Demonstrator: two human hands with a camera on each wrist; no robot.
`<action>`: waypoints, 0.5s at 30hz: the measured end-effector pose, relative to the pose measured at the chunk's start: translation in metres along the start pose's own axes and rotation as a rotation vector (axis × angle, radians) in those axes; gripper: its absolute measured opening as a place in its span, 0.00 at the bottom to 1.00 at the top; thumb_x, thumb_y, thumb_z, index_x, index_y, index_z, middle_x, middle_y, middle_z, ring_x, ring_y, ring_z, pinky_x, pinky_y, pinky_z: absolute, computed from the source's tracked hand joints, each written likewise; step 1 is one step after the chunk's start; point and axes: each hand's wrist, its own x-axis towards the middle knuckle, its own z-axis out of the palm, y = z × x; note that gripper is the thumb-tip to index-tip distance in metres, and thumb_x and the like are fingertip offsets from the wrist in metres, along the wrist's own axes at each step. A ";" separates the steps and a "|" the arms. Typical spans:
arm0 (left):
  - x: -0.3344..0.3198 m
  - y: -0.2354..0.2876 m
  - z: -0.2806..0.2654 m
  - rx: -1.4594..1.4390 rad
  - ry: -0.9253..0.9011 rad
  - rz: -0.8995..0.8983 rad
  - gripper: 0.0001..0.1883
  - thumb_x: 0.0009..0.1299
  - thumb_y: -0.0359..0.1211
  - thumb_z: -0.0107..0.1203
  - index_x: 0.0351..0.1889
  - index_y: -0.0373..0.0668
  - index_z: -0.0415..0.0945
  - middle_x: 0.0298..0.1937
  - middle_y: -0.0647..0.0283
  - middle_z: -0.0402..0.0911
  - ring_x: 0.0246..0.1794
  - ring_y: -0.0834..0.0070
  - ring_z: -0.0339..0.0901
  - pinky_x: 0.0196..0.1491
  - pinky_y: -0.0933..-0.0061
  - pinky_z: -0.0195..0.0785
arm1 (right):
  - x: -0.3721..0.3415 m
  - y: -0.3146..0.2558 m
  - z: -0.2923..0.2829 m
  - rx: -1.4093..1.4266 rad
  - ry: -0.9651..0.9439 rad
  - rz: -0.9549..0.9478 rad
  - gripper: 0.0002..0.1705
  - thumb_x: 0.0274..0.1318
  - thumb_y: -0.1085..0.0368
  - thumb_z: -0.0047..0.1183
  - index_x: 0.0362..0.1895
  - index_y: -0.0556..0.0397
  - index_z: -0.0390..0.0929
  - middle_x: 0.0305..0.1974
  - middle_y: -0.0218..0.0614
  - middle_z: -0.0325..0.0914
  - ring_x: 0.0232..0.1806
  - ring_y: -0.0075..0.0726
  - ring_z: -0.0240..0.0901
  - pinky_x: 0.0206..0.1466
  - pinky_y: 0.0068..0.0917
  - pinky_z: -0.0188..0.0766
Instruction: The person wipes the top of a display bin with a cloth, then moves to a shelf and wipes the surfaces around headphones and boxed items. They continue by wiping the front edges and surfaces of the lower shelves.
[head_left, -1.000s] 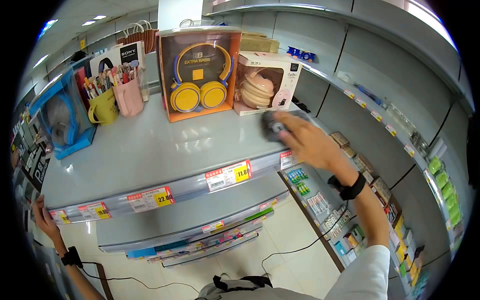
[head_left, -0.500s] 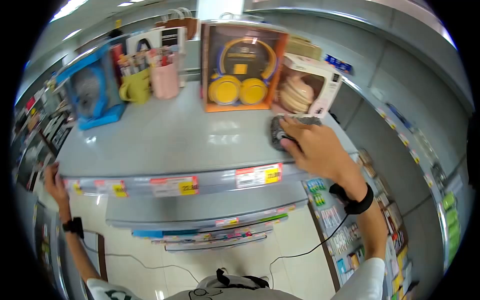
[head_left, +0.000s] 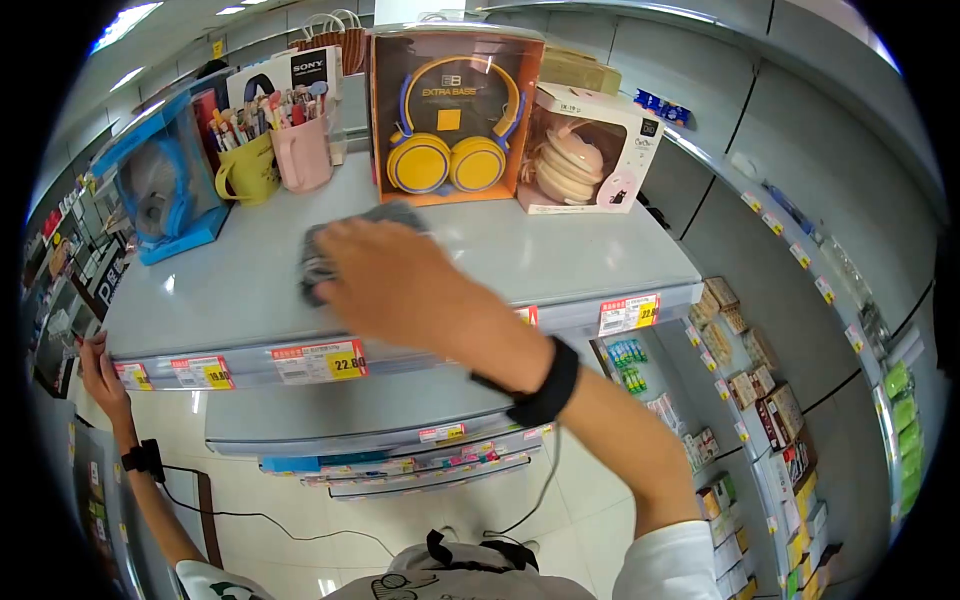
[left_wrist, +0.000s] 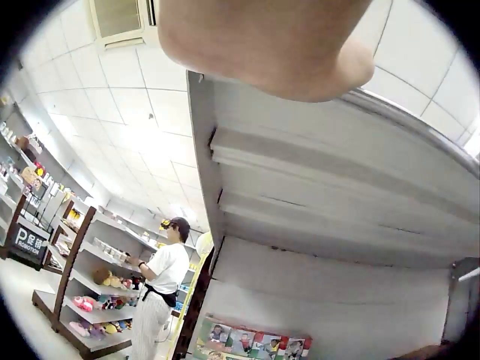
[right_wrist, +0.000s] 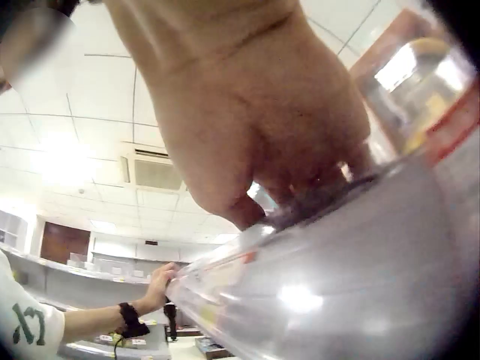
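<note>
Grey, rumpled cloth [head_left: 314, 268] on a flat, glossy shelf [head_left: 215, 290], in pinching fingers of the right hand [head_left: 390, 275]

from afar, i am looking into a shop: red, white and yellow paper price labels [head_left: 318, 361] are lining the edge of a glossy grey shelf [head_left: 240, 300], an orange cardboard window box [head_left: 450, 104] of yellow headphones [head_left: 475, 165] is standing on display, grey wall shelving [head_left: 840, 190] is holding green packs [head_left: 905, 430], and a black, white-lettered sign [left_wrist: 28, 241] is reading "promotion".
</note>
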 end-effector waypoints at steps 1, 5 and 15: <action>-0.004 -0.003 0.000 0.008 0.000 0.024 0.14 0.75 0.25 0.43 0.54 0.28 0.73 0.51 0.48 0.81 0.48 0.61 0.78 0.56 0.65 0.68 | -0.021 0.018 -0.032 0.040 0.001 0.128 0.30 0.63 0.52 0.55 0.61 0.61 0.74 0.61 0.51 0.76 0.63 0.56 0.72 0.64 0.44 0.70; -0.011 -0.025 -0.004 0.019 -0.013 0.114 0.17 0.75 0.26 0.42 0.58 0.29 0.73 0.52 0.47 0.81 0.48 0.57 0.78 0.57 0.63 0.68 | -0.053 0.050 -0.077 -0.020 -0.034 0.249 0.34 0.58 0.50 0.59 0.62 0.59 0.74 0.57 0.49 0.79 0.60 0.54 0.75 0.62 0.45 0.72; 0.002 -0.088 0.015 0.180 0.004 0.195 0.22 0.79 0.32 0.40 0.66 0.30 0.70 0.58 0.46 0.81 0.59 0.52 0.78 0.69 0.57 0.61 | -0.071 0.062 -0.109 -0.083 -0.212 0.224 0.27 0.58 0.52 0.61 0.57 0.56 0.81 0.50 0.46 0.84 0.50 0.56 0.80 0.57 0.45 0.72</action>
